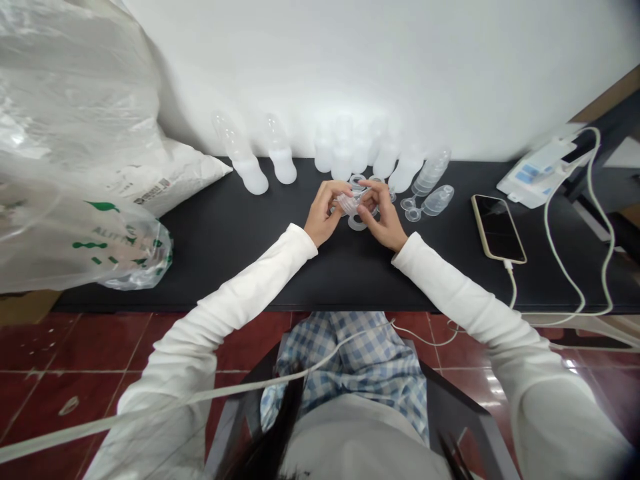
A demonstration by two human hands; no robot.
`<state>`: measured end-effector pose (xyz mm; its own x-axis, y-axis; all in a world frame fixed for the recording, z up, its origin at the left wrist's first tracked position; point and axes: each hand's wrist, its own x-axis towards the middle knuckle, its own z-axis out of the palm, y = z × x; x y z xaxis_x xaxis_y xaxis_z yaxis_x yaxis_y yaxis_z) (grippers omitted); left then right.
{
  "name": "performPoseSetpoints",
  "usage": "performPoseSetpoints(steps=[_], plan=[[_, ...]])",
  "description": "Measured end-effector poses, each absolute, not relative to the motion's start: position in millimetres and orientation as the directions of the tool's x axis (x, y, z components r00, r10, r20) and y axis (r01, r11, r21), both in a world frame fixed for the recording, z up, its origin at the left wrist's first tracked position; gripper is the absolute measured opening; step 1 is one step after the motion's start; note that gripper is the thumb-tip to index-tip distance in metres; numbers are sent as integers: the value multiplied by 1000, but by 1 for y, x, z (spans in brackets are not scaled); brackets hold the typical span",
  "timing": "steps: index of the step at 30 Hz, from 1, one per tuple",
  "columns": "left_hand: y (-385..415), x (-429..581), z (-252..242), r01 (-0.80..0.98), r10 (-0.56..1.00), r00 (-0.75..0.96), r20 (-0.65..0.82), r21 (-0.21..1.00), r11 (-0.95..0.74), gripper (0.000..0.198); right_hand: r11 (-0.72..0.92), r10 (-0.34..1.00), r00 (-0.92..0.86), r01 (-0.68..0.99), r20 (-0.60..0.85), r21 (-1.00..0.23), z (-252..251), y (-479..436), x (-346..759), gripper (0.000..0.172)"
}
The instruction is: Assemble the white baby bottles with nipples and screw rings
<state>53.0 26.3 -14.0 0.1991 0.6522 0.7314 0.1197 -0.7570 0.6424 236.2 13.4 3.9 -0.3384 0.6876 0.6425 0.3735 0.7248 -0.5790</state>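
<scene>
My left hand (pixel 324 212) pinches a clear ribbed plastic piece (pixel 349 204), perhaps a bottle part. From the other side, the curled fingers of my right hand (pixel 383 219) close at its edge; the exact grip is partly hidden. Under and just behind my hands lie several clear plastic rings, such as one ring (pixel 357 224) below the held piece. Beyond them, several frosted white bottles (pixel 341 163) with clear domed tops stand against the wall. To the right lie a clear tapered plastic piece with a looped tab (pixel 439 201) and a taller ribbed clear piece (pixel 431 175).
Two more white bottles (pixel 283 165) stand apart at the back left. Large plastic bags (pixel 80 227) bulge over the black table's (pixel 240 253) left end. Right of my hands lie a charging phone (pixel 499 229), a white and blue packet (pixel 535 175) and a looping cable (pixel 555 250).
</scene>
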Motion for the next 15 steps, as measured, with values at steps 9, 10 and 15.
performPoseSetpoints(steps=[9,10,15], plan=[[32,43,-17,140,729,196,656,717,-683,22,747,642,-249,418,726,-517,0,12,233,35],[36,42,-21,188,744,162,648,720,-668,25,745,634,-228,437,739,-504,-1,14,233,34],[71,36,-40,411,794,-46,607,736,-538,46,766,554,-218,511,803,-390,-3,20,236,26]])
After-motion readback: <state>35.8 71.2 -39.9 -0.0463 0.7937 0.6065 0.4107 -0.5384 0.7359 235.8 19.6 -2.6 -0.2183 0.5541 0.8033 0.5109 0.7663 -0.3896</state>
